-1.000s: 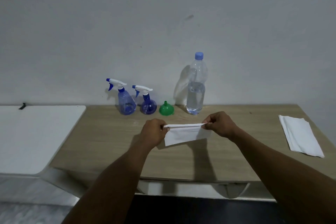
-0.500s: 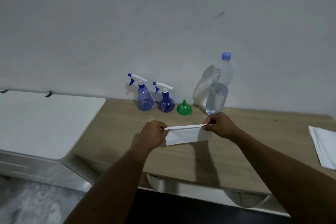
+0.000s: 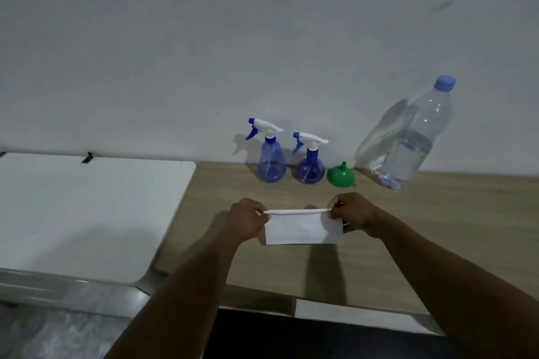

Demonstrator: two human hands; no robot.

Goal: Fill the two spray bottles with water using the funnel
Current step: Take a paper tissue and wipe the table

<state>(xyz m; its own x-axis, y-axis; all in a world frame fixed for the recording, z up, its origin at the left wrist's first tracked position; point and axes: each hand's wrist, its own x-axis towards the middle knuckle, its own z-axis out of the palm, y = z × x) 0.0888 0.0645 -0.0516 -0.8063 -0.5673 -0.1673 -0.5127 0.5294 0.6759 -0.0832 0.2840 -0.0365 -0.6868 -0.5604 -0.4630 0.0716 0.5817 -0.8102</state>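
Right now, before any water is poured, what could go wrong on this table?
1. Both the left hand and the right hand pinch the white cloth, so neither is free to steady a bottle.
2. The two spray bottles, the green funnel and the water bottle stand close together by the wall; reaching for one may knock over another.
3. The funnel is small beside the big water bottle, so a fast pour may overflow it.

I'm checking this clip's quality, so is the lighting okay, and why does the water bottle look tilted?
Head view: dim, soft light, no glare; the water bottle probably tilts from wide-angle distortion near the right edge, its shadow falling left onto the wall; the white cloth pinched by left hand and right hand shadows the table.
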